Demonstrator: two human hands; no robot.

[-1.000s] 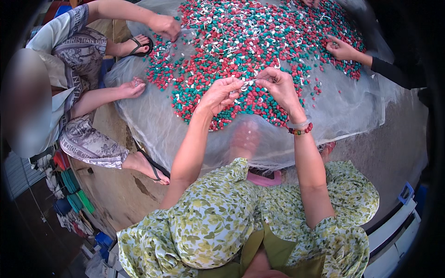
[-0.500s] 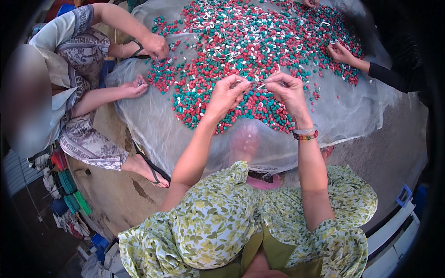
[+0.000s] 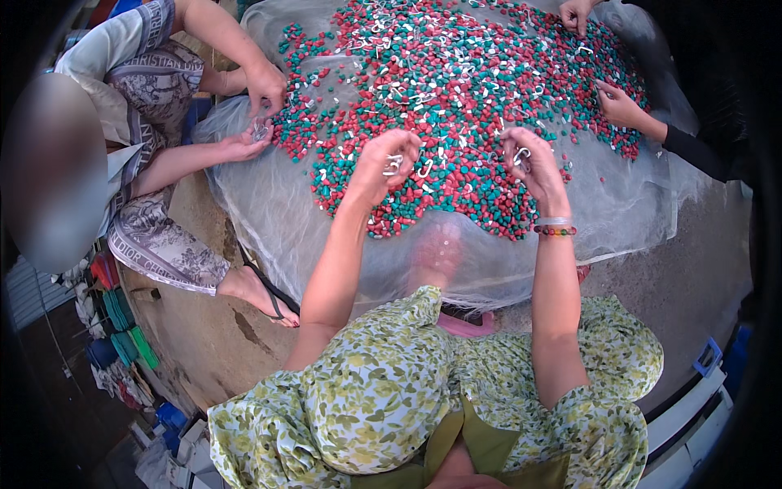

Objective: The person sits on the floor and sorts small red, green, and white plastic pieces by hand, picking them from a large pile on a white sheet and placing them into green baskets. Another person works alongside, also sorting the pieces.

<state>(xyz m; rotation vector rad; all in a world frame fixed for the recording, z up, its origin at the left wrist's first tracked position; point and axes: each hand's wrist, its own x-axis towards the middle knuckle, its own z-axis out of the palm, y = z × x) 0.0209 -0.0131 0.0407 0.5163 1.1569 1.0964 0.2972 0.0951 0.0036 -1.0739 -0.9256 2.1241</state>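
Observation:
Over the heap of small red, green and white plastic caps (image 3: 456,183), both of my hands are held apart. My left hand (image 3: 381,167) is curled, palm partly turned up, with a few small white plastic hooks (image 3: 393,165) in it. Another white hook (image 3: 424,169) shows just right of its fingers; I cannot tell whether it lies on the caps or is in the air. My right hand (image 3: 533,173), a beaded bracelet at its wrist, has bent fingers around a single white hook (image 3: 521,155). Its fingertips are partly hidden.
Translucent sheeting (image 3: 607,224) lies under the caps. At the left a co-worker's hands (image 3: 259,134) hold small clear or white pieces. On the far right another person's hands (image 3: 621,107) reach into the heap. Crates and cloths (image 3: 122,350) stand at lower left.
My hands, close together before over the caps, have moved apart, the right one to the right. White hooks now show in both. The left co-worker's hands have come together.

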